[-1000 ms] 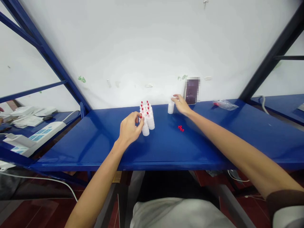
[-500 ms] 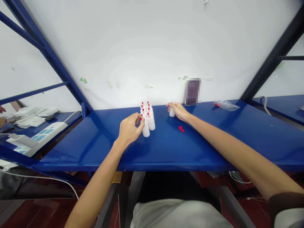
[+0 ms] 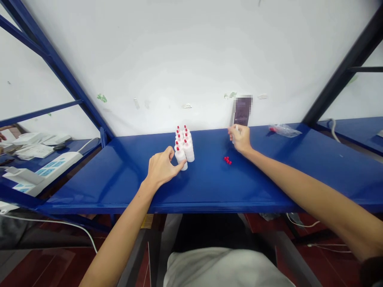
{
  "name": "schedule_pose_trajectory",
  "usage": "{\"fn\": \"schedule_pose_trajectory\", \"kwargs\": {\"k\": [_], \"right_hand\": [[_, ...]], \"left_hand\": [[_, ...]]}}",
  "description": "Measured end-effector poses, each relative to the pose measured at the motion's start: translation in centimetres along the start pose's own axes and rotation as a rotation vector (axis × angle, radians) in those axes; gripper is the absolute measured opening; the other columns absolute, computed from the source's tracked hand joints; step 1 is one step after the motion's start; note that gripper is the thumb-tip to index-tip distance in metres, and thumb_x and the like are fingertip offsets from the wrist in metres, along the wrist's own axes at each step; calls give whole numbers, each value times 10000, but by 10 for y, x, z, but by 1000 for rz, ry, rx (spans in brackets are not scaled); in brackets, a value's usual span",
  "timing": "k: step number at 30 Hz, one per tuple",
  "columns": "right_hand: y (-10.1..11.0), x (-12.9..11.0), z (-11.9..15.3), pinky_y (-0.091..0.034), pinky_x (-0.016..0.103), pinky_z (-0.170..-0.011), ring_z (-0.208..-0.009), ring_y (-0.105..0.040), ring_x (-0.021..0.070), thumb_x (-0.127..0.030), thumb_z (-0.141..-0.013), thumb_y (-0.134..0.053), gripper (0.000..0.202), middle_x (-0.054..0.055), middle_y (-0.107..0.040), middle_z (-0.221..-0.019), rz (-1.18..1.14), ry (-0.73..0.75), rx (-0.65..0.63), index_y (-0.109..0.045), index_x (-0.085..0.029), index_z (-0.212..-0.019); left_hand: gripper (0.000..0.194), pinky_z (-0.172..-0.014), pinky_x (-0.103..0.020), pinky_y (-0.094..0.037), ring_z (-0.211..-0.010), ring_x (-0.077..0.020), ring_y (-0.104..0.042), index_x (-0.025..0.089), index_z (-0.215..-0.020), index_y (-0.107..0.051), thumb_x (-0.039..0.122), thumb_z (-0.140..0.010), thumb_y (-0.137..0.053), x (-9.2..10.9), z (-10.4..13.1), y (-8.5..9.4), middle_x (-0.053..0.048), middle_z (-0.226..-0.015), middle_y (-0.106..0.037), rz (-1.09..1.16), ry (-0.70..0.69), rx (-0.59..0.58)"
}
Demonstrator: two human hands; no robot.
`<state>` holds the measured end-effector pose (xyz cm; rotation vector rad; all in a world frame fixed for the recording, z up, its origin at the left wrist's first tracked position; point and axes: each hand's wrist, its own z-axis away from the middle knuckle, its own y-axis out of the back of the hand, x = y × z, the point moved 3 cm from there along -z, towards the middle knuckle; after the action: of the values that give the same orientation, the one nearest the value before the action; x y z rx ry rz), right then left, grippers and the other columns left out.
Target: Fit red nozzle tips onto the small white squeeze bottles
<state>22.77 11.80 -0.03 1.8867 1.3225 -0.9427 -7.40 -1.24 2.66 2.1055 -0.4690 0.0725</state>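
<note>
Several white squeeze bottles with red tip caps stand upright in two close rows. My left hand is at the front left bottle, thumb and index finger spread apart beside it; the thumb overlaps its lower side, and I cannot tell if it presses there. Further right, my right hand is closed around another white bottle, mostly hidden by the fingers. A small cluster of loose red caps lies on the table, nearer to me than the right hand.
The blue table runs up to a white wall. A dark upright panel, partly blurred out, leans there behind my right hand. A clear plastic bag with something red lies at the right. A white power strip is at the left.
My left hand has opened from its pinch at the front left bottle's red cap, and the thumb is lower. My right hand has moved right with its white bottle, away from where the bottle was.
</note>
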Motion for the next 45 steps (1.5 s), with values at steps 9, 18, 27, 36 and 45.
{"fn": "schedule_pose_trajectory", "kwargs": {"k": [9, 18, 27, 36, 45], "right_hand": [[-4, 15, 2, -463, 257, -519, -543, -607, 155, -239, -707, -572, 123, -5, -605, -596, -114, -269, -281, -583, -187, -818], [-7, 10, 8, -429, 249, -497, -487, -521, 129, -246, -710, -549, 92, -1, -561, -556, -61, -237, -392, -599, -173, -736], [-4, 5, 9, -391, 239, -485, -474, -499, 126, -327, -767, -518, 177, -10, -544, -529, 95, -113, -412, -599, -174, -731], [9, 5, 0, -416, 270, -573, -502, -564, 153, -332, -795, -495, 253, 9, -591, -544, 376, -100, -248, -642, -160, -683], [6, 3, 3, -408, 271, -611, -586, -586, 167, -319, -818, -497, 229, 35, -651, -598, 461, -12, -317, -614, -177, -682]], "left_hand": [[447, -520, -239, -257, -477, -75, -327, 184, -605, -380, 430, -882, -632, 0, 11, 5, 64, -524, -376, 207, -232, 68], [123, -539, -224, -345, -532, -79, -426, 172, -782, -591, 273, -815, -653, 90, 11, -29, 45, -629, -517, 578, -754, -265], [142, -649, -257, -358, -611, -115, -443, 192, -961, -614, 245, -851, -542, 112, -51, -87, 59, -653, -471, 584, -342, -366], [378, -669, -296, -382, -580, -136, -464, 162, -641, -593, 303, -941, -413, 110, -58, -102, 0, -567, -524, 331, -395, -400], [417, -1096, -389, -399, -1263, -249, -507, 181, -1345, -539, 235, -934, -499, 108, -50, -103, -127, -1351, -550, 357, -730, -418]]}}
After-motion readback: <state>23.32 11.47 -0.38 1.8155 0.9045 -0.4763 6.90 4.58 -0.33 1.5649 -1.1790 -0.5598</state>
